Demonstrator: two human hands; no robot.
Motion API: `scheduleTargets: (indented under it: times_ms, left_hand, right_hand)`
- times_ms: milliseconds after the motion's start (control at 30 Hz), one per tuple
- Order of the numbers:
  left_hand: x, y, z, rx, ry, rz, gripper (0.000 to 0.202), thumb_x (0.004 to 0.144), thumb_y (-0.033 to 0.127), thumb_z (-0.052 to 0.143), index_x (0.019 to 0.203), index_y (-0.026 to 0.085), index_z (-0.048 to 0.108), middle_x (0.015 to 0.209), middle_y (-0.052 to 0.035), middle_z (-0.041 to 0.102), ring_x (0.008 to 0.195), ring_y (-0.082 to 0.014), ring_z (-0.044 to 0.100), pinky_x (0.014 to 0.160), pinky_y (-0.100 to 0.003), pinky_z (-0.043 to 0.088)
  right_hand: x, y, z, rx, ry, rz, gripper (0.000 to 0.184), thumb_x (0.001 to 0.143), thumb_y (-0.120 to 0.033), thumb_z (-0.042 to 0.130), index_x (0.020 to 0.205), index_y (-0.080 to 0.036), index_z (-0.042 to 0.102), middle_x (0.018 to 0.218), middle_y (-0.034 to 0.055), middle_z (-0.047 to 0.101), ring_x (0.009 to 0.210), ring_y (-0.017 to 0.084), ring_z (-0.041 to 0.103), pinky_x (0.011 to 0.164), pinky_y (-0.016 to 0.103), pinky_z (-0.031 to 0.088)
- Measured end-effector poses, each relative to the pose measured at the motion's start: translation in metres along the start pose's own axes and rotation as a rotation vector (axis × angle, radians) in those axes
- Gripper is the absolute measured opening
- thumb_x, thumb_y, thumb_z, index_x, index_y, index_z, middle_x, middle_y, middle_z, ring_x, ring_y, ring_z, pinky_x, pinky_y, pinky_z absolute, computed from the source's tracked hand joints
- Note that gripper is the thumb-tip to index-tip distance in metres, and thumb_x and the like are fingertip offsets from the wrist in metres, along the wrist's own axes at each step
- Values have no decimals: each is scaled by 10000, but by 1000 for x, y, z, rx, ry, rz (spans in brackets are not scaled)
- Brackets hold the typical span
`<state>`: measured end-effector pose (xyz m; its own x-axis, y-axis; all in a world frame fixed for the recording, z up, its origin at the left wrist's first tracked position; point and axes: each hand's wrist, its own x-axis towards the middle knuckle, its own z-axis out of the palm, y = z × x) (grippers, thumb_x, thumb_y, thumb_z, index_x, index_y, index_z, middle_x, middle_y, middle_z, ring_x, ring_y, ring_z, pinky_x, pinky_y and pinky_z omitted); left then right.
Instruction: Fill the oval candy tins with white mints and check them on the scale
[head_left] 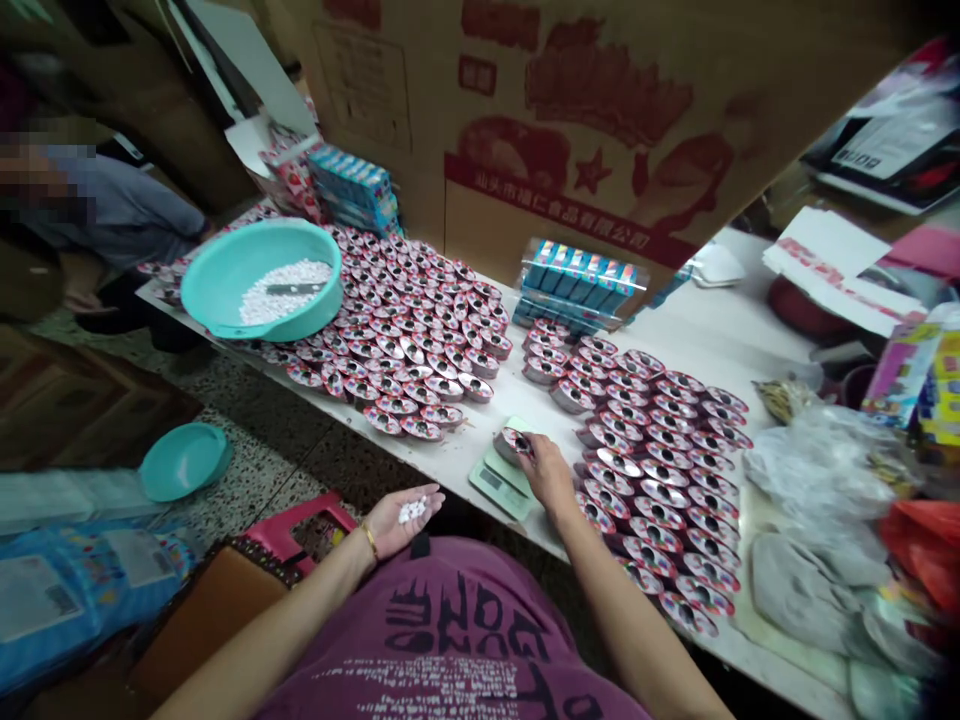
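My left hand [403,517] lies palm up below the table edge, cupped, with a small heap of white pellets [412,510] in it. My right hand [546,471] reaches over a small green scale [500,478] and grips a round tin [514,441] that sits on the scale's platform. Several open round tins [660,480] lie in rows just right of that hand. Another large spread of tins [405,335] covers the table to the left. A teal bowl [225,275] with white pellets and a scoop sits at the far left.
The white table [697,335] holds blue packs [577,280] and a big cardboard box [570,130] behind them. Plastic bags [817,470] pile up at the right. A teal lid [184,460] and a pink stool [300,520] are on the floor. Another person [112,215] sits far left.
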<state>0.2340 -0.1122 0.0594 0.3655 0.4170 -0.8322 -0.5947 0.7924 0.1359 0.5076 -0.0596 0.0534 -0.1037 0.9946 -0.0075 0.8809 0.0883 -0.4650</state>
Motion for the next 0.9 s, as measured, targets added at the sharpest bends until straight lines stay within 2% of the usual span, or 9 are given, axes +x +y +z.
scheduleTargets:
  times_ms: [167,267,367,467,567,633,700,800,900]
  left_hand:
    - [-11,11,-15,-83,80,99,361,732,18,437,1091,11,471,816,-158,643,701,-162,631,605,-201,510]
    - [-18,14,-24,-117,121,144,408,731,16,438,1139,7,432,843,-165,638,712,-166,631,610,-208,515]
    - [-22,16,-30,-133,150,174,449,729,15,442,1176,10,397,868,-169,632,735,-173,630,623,-217,520]
    - [-23,18,-34,-148,169,180,469,731,13,439,1197,25,377,890,-166,628,750,-172,629,627,-219,523]
    - [-22,20,-33,-170,174,188,461,734,11,428,1193,30,382,892,-163,628,766,-174,627,656,-234,524]
    - [-22,21,-25,-186,148,190,426,737,22,431,1163,26,415,898,-167,629,811,-182,618,709,-252,516]
    - [-23,21,-13,-187,89,175,361,740,43,446,1100,24,471,919,-173,625,870,-196,601,769,-274,497]
    - [-21,22,11,-171,-45,138,265,749,76,456,997,37,540,967,-169,616,952,-216,564,838,-311,459]
    - [-14,22,33,-169,-177,113,251,761,104,446,978,48,557,1018,-161,601,1029,-229,515,884,-341,419]
  right_hand:
    - [68,8,1,-22,120,12,315,764,-223,457,1073,-168,475,1002,81,549,912,198,486,776,308,382]
    - [112,-2,18,-25,83,23,313,753,-193,463,1063,-171,499,1011,81,557,906,194,496,783,303,378]
    - [136,-11,29,41,59,-29,350,760,-171,440,1108,-178,480,1062,68,547,944,170,486,812,278,369]
    - [129,5,19,-25,185,18,314,771,-161,412,1067,-152,515,1060,83,537,973,173,457,838,284,345]
    - [102,42,-3,-244,313,213,252,772,-239,442,960,-141,577,994,118,526,939,223,436,783,341,346]
    - [86,67,-14,-371,291,286,240,755,-290,478,910,-158,604,986,132,507,904,249,424,715,365,344]
    - [78,83,-21,-448,243,267,209,754,-290,483,853,-171,623,980,135,499,872,252,417,671,366,333]
    - [73,82,-25,-482,220,166,181,763,-250,466,761,-174,630,938,124,505,853,243,409,668,364,322]
    - [57,57,-28,-429,189,10,180,776,-239,450,778,-174,617,987,105,495,863,221,413,707,349,331]
